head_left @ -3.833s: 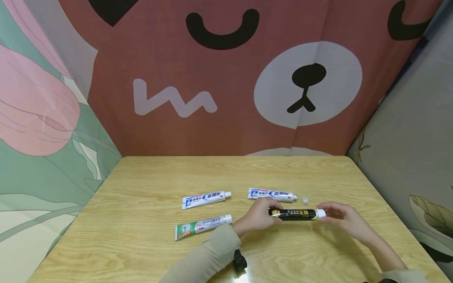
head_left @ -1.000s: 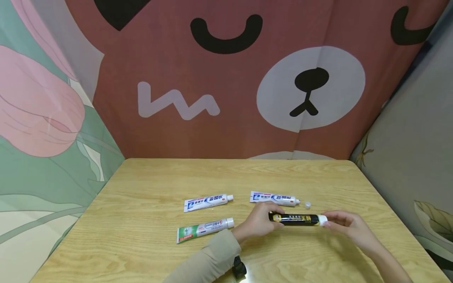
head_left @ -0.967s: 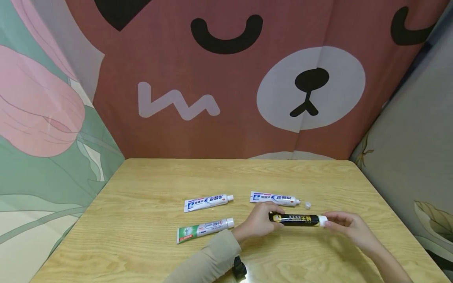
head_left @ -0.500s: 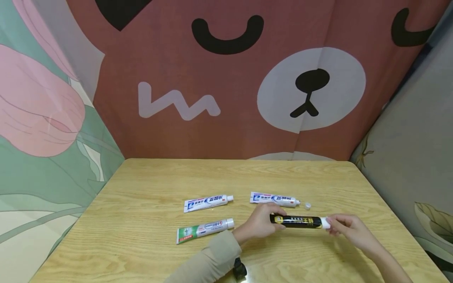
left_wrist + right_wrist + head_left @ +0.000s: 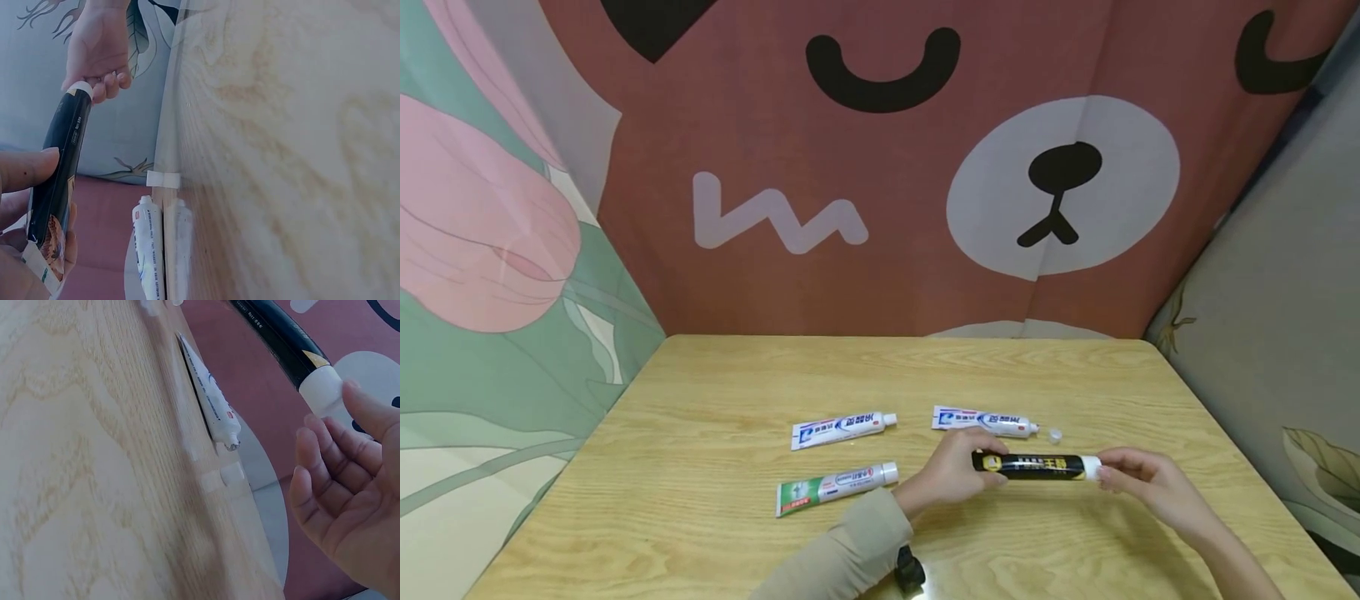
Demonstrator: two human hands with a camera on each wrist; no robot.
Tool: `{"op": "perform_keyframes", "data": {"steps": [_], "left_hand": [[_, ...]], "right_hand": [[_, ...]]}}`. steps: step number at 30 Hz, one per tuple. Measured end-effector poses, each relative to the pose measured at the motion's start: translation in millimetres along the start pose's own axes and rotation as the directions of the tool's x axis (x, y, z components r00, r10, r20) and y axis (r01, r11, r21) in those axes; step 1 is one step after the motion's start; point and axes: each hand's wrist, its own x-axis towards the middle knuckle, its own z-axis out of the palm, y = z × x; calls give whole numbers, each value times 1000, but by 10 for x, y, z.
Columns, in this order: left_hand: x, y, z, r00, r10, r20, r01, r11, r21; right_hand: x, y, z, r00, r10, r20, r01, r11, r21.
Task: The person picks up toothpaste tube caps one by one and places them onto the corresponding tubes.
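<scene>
My left hand (image 5: 951,468) grips the flat end of a black toothpaste tube (image 5: 1037,467) with gold lettering, thumb on one side and fingers round the other in the left wrist view. The tube is held level above the table. Its white cap (image 5: 1092,467) sits on the right end, and my right hand (image 5: 1161,492) pinches it with thumb and forefinger. In the right wrist view the thumb lies against the cap (image 5: 322,390), while the other fingers are loosely curled below. Just behind lies a white and blue toothpaste tube (image 5: 983,422) with its nozzle bare.
A small loose cap (image 5: 1055,436) lies by that bare nozzle. To the left on the wooden table (image 5: 700,392) are a capped white and blue tube (image 5: 842,430) and a green and silver toothpaste tube (image 5: 835,489). A printed cloth (image 5: 880,283) hangs behind the table.
Earlier my right fingers were spread at the cap; now they pinch it more closely. Half a second ago they were rolled further over it, and the black tube has levelled slightly since.
</scene>
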Motion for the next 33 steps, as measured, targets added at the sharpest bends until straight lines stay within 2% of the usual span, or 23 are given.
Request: {"op": "perform_keyframes", "data": {"steps": [5,10,14,18,26,30,33], "left_hand": [[1,22,-7,1000,-10,0,10,1000,-4],[1,21,-11,1000,-16,5,16,1000,-8],[-3,16,-8,1000,-7,1,7,1000,-11],[-7,5,2,1000,-9,0,9,1000,-15],[3,-5,19,1000,26,-9,-26,999,33],[0,-6,24,999,40,-15,-39,998,42],[-4,-10,29,999,36,-18,-35,999,33]], "right_hand": [[34,-11,9,1000,19,17,-19,999,-27],[37,-5,6,999,-4,49,3,1000,9],[5,22,-14,998,-51,40,48,996,81],[-16,42,-16,997,-63,37,57,988,144],[1,17,-15,1000,16,6,-16,997,74],[-2,25,-20,1000,0,31,-1,998,59],[-13,29,-16,999,-44,29,42,998,52]]}}
